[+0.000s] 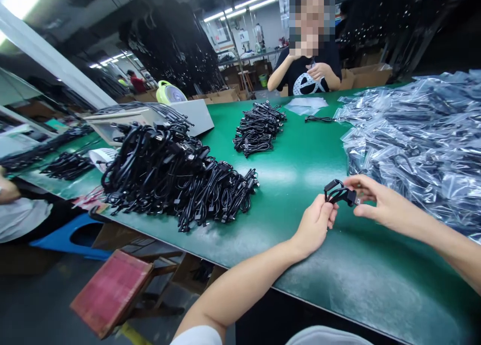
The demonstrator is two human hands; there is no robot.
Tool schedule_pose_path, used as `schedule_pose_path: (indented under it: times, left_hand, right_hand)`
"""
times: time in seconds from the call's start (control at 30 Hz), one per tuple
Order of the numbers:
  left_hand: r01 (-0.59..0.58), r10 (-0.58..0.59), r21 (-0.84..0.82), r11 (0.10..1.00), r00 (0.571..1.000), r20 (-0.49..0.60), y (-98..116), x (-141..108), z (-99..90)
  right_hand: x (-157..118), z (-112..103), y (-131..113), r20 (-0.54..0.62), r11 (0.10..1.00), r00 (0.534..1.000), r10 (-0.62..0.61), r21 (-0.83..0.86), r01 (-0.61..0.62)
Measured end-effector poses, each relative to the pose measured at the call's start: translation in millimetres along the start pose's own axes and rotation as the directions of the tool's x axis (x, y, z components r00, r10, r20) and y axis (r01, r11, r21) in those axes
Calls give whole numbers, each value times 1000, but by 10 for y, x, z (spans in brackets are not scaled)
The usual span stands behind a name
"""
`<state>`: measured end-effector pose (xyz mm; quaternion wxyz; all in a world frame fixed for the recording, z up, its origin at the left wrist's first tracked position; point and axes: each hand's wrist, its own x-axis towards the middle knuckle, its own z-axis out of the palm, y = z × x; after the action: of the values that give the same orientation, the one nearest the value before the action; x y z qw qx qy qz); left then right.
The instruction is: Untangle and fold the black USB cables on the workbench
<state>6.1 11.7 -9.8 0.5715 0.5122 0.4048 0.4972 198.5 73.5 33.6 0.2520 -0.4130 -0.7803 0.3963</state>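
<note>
My left hand (313,222) is closed around a coiled black cable (338,193) with dark plugs, one of them showing a metal tip. My right hand (374,197) is at the plug end, its thumb and fingers apart around the metal tip. Whether a fingertip touches the cable cannot be made out. Both hands are just above the green tabletop (300,172). Left of them lies a large heap of black cables (176,174). To the right rises a pile of clear plastic bags (417,139) with dark contents.
Across the table a person (306,71) holds both hands raised. Before them lie a smaller cable pile (259,127), flat clear bags (307,104) and a single cable bundle (319,119). A green fan (171,93) stands behind. A red-topped stool (112,290) is at lower left.
</note>
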Motion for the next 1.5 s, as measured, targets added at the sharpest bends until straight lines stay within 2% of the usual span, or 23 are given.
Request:
schedule_pose_path:
  times: [0.07,0.2,0.27,0.4,0.47,0.6,0.77,0.87,0.97,1.0,1.07,1.13,1.2,1.27,1.33,1.43,1.5]
  left_hand:
    - [-18,14,113,993,999,31,23,-32,9]
    - [-64,43,274,960,996,80,52,-70,13]
    - [-74,45,313,947,994,99,48,-78,-2]
    - [-103,47,370,923,986,158,20,-83,-35]
    - [-90,32,347,933,985,169,10,-79,-39]
    - [-30,-8,205,978,984,179,2,-60,-23]
    - [-18,-31,180,984,964,266,40,-57,-14]
    - [-1,-58,196,981,954,293,57,-63,-16]
    - [96,-120,100,990,956,267,34,-60,-20]
    - [146,-152,41,988,956,250,22,-55,-26]
    - [223,-204,-63,973,952,227,4,-40,-43]
    - [247,-223,-97,964,952,210,2,-25,-63]
    - [244,-228,-69,967,956,187,18,-19,-72]
    - [251,-244,-9,968,951,190,46,-24,-63]
    - [261,-257,16,965,937,235,79,-34,-41]
    - [279,-253,-36,960,913,319,123,-37,-14]
    - [297,-264,-47,954,902,343,140,-29,-14]
  right_hand:
    - [-50,-70,-132,-2,987,999,-41,153,41]
    - [-117,-34,-333,166,950,986,-18,309,-35]
    - [-111,-20,-347,216,918,976,-12,388,-75]
    - [-87,-10,-298,333,836,939,-86,537,-114]
    - [-90,26,-284,298,821,951,-86,562,-102]
    - [-116,140,-283,124,799,990,-61,601,-27]
    - [-122,233,-259,17,754,994,-104,654,68]
    - [-109,259,-254,-5,703,999,36,711,-22]
    - [-96,233,-267,40,640,979,197,751,-160]
    - [-92,207,-272,47,657,981,189,737,-161]
    - [-87,139,-274,20,771,996,83,633,-77]
    - [-85,78,-251,-44,918,998,-55,390,68]
    - [-88,51,-196,-91,980,978,-187,53,192]
    - [-92,58,-122,-101,923,941,-323,-254,290]
    - [-96,77,-55,-95,819,894,-438,-452,354]
    - [-94,97,-2,-133,740,849,-512,-571,357]
    - [-85,106,18,-170,777,860,-481,-537,328]
